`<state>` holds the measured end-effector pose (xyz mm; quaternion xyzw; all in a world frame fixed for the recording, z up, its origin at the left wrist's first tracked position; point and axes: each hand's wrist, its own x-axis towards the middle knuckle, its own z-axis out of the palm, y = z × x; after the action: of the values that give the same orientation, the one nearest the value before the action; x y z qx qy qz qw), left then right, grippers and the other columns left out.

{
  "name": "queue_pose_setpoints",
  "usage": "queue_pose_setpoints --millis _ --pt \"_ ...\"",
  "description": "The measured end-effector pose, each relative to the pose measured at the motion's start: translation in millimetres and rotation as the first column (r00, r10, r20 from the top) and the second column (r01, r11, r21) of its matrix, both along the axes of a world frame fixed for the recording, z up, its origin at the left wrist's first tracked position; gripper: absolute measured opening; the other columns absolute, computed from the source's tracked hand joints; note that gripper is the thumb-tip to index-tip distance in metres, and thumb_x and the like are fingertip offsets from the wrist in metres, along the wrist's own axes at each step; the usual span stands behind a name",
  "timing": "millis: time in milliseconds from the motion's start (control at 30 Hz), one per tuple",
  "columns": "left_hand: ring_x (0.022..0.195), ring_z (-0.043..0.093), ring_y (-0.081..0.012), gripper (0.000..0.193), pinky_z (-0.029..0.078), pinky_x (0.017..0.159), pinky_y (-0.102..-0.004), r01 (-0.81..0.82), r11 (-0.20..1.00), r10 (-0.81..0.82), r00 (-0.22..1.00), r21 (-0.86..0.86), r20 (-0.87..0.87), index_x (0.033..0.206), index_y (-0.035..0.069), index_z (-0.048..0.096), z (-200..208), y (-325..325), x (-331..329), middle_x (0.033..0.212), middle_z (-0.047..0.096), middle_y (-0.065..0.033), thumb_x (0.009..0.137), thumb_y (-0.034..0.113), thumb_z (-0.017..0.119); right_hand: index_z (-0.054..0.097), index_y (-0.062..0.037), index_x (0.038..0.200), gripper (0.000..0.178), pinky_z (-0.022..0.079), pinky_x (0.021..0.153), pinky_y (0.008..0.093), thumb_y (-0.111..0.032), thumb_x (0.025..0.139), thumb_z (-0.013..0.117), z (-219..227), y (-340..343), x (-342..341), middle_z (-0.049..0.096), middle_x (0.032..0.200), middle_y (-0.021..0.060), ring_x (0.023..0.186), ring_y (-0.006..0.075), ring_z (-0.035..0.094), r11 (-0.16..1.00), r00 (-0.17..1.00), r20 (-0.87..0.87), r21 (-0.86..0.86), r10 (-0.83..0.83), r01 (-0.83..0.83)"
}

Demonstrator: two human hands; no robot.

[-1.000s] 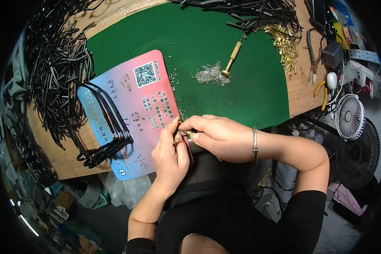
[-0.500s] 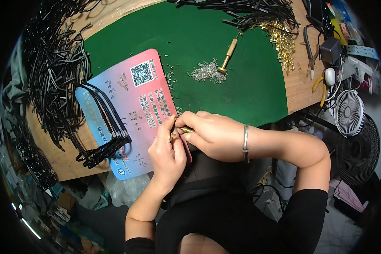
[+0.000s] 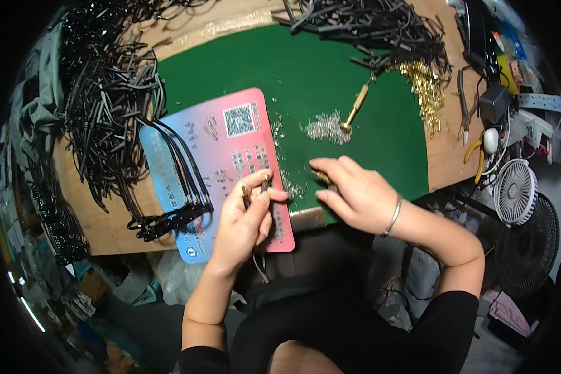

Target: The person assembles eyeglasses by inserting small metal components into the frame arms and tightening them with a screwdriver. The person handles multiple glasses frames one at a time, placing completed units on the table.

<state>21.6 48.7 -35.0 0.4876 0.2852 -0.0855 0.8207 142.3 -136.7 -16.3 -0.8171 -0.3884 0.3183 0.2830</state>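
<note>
The left hand [image 3: 243, 218] pinches a dark cord [image 3: 265, 185] over the printed mat [image 3: 282, 234] and the right hand [image 3: 355, 194], apart from it, grips a brass tool [image 3: 321, 177], while one small bunch [image 3: 168, 222] looks finished and heaped cords [image 3: 109, 112] lie loose beyond.
</note>
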Motion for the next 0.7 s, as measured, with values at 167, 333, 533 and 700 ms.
queue_pose_setpoints --millis 167,333,533,700 --pt "0.075 0.066 -0.0243 0.034 0.054 0.067 -0.029 -0.239 0.401 -0.468 0.777 0.884 0.422 0.105 0.007 0.065 -19 17 3 0.102 0.063 -0.0179 0.075 -0.007 0.057 0.047 -0.0061 0.117 0.035 0.05 0.068 0.0405 -0.024 0.087 0.054 -6 -4 3 0.054 0.093 0.0152 0.078 0.0331 0.059 0.997 1.0 0.008 0.081 0.012 -0.012" --pt "0.071 0.066 -0.0177 0.02 0.053 0.063 -0.0271 -0.047 0.706 -0.212 0.938 0.706 0.274 0.102 0.0 0.064 -14 21 4 0.09 0.067 -0.0123 0.083 -0.001 0.057 0.05 -0.0039 0.111 0.03 0.049 0.069 0.0392 -0.023 0.088 0.052 -3 -1 16 0.056 0.094 0.0166 0.079 0.0321 0.059 0.99 0.994 -0.073 0.125 0.08 -0.07" --pt "0.112 0.053 -0.0236 0.038 0.044 0.094 -0.0355 0.076 0.992 -0.103 0.952 0.104 0.289 0.126 -0.008 0.042 0 21 -18 0.124 0.052 -0.0177 0.092 0.007 0.048 0.059 -0.0008 0.093 0.027 0.049 0.068 0.0369 -0.026 0.085 0.057 14 85 67 0.062 0.078 0.018 0.072 0.0295 0.062 0.985 0.986 -0.042 -0.068 0.159 -0.161" --pt "0.136 0.023 -0.03 0.079 0.018 0.111 -0.0424 0.203 0.893 -0.007 0.899 -0.402 0.437 0.141 -0.006 0.015 12 27 -48 0.146 0.022 -0.021 0.065 -0.013 0.037 0.061 -0.0005 0.091 0.023 0.05 0.073 0.0417 -0.019 0.079 0.055 9 241 155 0.063 0.088 0.0217 0.083 0.0345 0.063 1.0 0.827 0.562 -0.022 0.029 -0.02"
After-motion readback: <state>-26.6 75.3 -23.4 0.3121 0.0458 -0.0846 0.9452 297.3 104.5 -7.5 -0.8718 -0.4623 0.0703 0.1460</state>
